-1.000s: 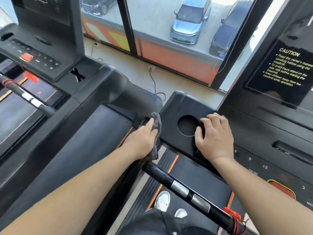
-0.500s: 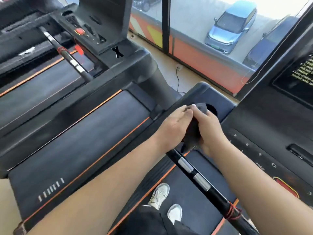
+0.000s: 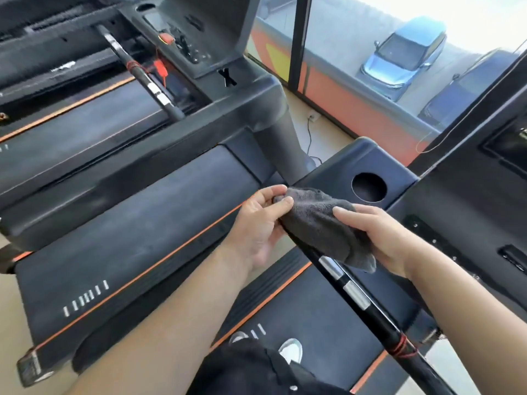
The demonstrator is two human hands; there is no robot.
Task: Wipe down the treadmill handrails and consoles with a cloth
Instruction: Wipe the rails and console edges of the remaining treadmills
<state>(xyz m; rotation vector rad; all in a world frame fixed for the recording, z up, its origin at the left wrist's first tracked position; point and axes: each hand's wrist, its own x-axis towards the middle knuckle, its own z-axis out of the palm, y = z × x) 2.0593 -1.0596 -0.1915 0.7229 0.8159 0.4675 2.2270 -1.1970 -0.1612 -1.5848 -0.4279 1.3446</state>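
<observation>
A grey cloth [image 3: 322,223] is draped over the upper end of the black handrail [image 3: 368,306], which runs down to the lower right with two silver grip sensors. My left hand [image 3: 261,226] pinches the cloth's top corner between thumb and fingers. My right hand [image 3: 382,238] holds the cloth's lower right side against the rail. The console [image 3: 456,223] with its round cup holder [image 3: 369,187] lies just right of my hands.
A second treadmill [image 3: 114,132] with its own handrail and red safety clip stands to the left. Its belt [image 3: 122,252] lies below my left arm. Windows ahead show parked cars. My shoes sit on the belt below.
The cloth has spread out along the rail. My right hand has slid down to the cloth's lower side, and my left hand now pinches its top corner. The view has tilted further left.
</observation>
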